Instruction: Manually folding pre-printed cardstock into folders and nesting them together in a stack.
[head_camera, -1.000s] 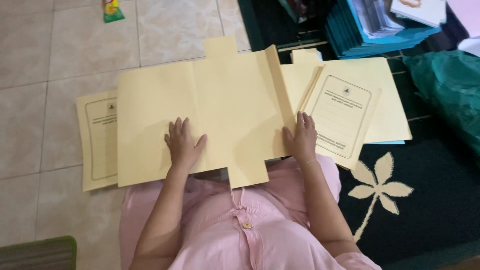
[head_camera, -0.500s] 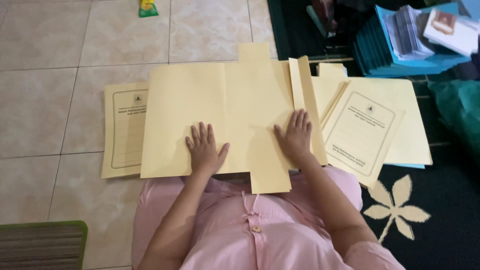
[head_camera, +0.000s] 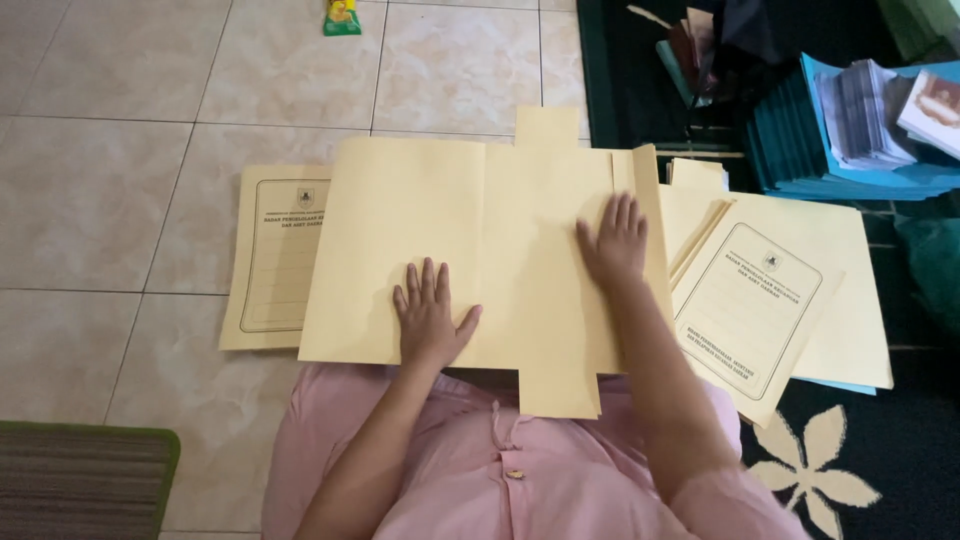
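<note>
On the tiled floor (head_camera: 120, 200), straight ahead of the person's lap, lies an unfolded yellow card folder (head_camera: 480, 255), spread flat with its blank inner side up; one short tab sticks out at its 12 o'clock edge and another at 6 o'clock, over the pink shirt (head_camera: 520, 470). Left hand (head_camera: 430, 318) rests palm down on the folder's near edge, at about 7 o'clock from the sheet's middle, fingers straight and spread, thumb out to the side; it grips nothing, only presses on the card. Right hand (head_camera: 612, 243) also lies flat and open, fingers together and pointing to 12 o'clock, at about 3 o'clock from the middle, pressing just beside the narrow side flap (head_camera: 648, 215), which is folded up along the sheet's right edge. Under the open sheet, at 9 o'clock, a closed folder with a printed front (head_camera: 275, 255) shows partly. At 3 to 4 o'clock a tilted printed folder (head_camera: 750, 310) tops a loose pile of more yellow folders (head_camera: 850, 300), which reaches onto a dark rug with a pale flower pattern (head_camera: 815, 465). At 1 o'clock sits a stack of blue folders (head_camera: 850, 160) with papers on it. A small green and yellow packet (head_camera: 342, 16) lies on the tiles at 11 o'clock, well apart, and a striped mat (head_camera: 80, 480) fills the corner at 8 o'clock.
</note>
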